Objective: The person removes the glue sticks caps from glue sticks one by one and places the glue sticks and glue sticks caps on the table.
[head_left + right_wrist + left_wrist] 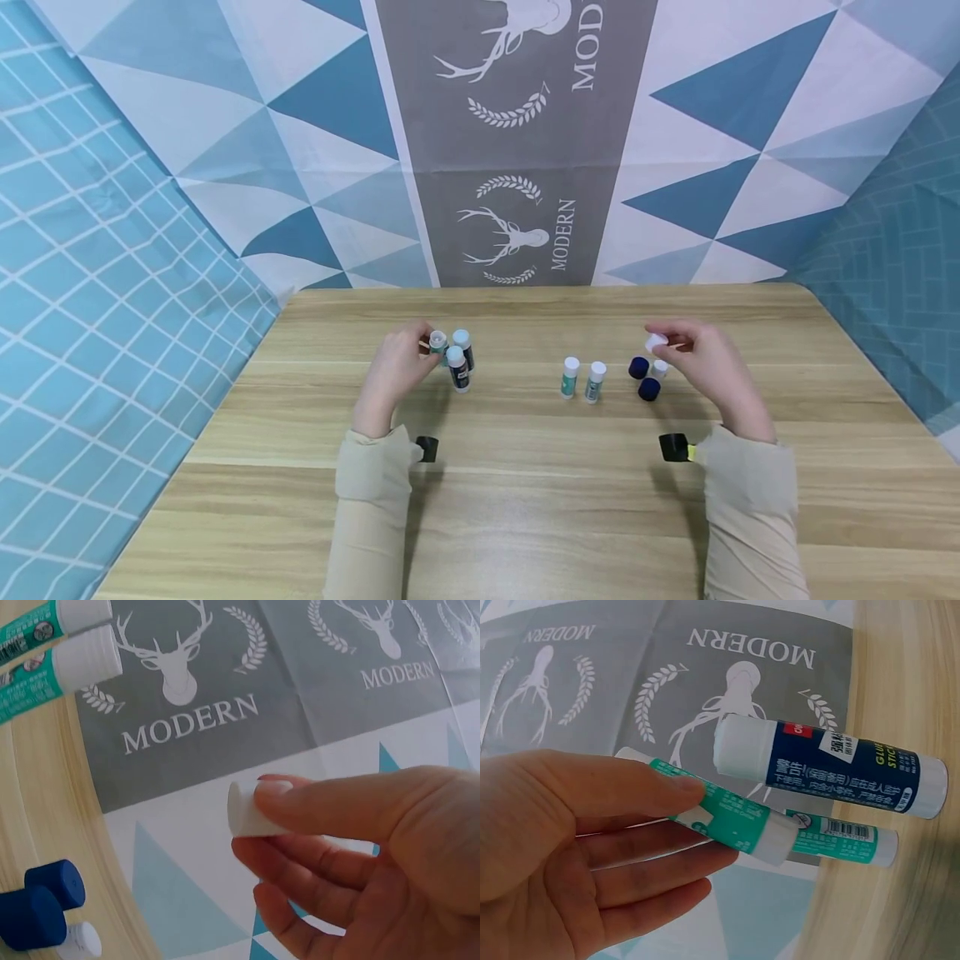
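Observation:
Pinched between the thumb and fingers of my left hand (397,365) is a green-and-white glue stick (727,817), tilted and without its cap in the head view. Close by it stand a navy glue stick (458,375) and another glue stick (462,340) just behind; the left wrist view also shows a second green label (840,838) behind the held one. My right hand (708,362) pinches a small white cap (251,810) by thumb and fingertips. Below that hand lie two navy caps (649,389) and a white cap (659,370), grouped together.
Two green-and-white glue sticks (569,379) stand upright between the hands, left of the caps. The wooden table (510,517) ends at the back against a patterned cloth (517,150), with blue cloth at both sides.

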A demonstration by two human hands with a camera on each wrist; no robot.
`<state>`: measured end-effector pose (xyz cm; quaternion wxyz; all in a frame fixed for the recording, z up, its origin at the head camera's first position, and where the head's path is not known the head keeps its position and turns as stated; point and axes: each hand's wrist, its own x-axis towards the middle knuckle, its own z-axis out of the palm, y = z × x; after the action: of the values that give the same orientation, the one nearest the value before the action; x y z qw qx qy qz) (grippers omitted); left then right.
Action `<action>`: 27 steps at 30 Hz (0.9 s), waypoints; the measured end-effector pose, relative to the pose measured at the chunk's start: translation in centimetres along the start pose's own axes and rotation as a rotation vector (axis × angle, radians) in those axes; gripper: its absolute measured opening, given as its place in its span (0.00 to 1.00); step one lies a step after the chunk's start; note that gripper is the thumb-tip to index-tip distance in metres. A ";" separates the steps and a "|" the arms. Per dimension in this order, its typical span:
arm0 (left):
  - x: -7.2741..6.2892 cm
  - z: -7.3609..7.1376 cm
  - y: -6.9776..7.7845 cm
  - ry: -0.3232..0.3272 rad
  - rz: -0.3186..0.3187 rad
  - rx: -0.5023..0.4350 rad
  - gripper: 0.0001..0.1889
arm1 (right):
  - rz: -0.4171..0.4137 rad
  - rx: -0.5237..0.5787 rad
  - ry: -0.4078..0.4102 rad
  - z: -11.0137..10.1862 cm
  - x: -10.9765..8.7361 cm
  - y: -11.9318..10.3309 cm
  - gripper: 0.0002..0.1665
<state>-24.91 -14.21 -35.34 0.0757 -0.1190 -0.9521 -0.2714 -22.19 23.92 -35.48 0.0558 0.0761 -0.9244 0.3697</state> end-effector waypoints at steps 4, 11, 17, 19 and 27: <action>0.1 0.2 -0.3 -0.027 -0.018 0.019 0.12 | 0.015 -0.001 -0.009 -0.2 0.0 0.5 0.22; 0.2 0.7 -0.7 -0.108 -0.089 0.087 0.10 | 0.053 -0.025 -0.049 0.1 0.3 1.6 0.17; 0.3 0.9 -0.9 -0.123 -0.113 0.094 0.10 | 0.097 -0.057 -0.085 0.2 0.5 2.1 0.16; 0.3 1.0 -1.0 -0.124 -0.111 0.098 0.10 | 0.112 -0.074 -0.101 0.3 0.5 2.2 0.15; 0.4 1.2 -1.3 -0.128 -0.092 0.101 0.08 | 0.220 -0.098 -0.181 0.3 0.4 3.0 0.13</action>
<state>-25.74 -14.59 -36.97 0.0081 -0.0883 -0.9719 -0.2181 -23.13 25.78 -37.64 -0.0651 0.0045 -0.9452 0.3198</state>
